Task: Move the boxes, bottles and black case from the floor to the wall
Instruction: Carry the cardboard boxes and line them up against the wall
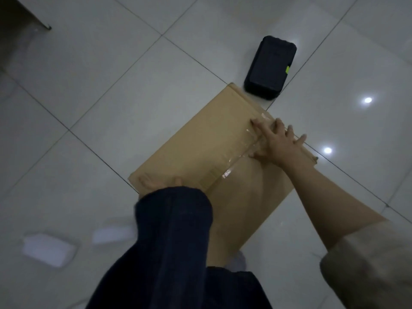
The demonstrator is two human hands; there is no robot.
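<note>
A large cardboard box [200, 139] lies flat on the tiled floor [100, 97] near the middle of the view, its long axis running from about 7 o'clock to 1 o'clock. A strip of clear tape [240, 152] runs across its top face and catches the light. The right hand [275, 144] rests on the box at its 3 o'clock edge, palm down, fingers [287, 130] straight and spread over the tape and the box's rim, gripping nothing. The left hand [160, 182] is at the box's 7 o'clock corner, mostly hidden behind a dark blue sleeve [174, 219]; only a thumb and part of a finger show against the cardboard, so whether it grips the edge or only touches it cannot be told. The black case [269, 68] sits on the floor just beyond the box's 1 o'clock corner, close to it but apart, with a small lime-green tab on its right side. At 11 o'clock, a dark furniture leg [45, 25] meets the floor.
</note>
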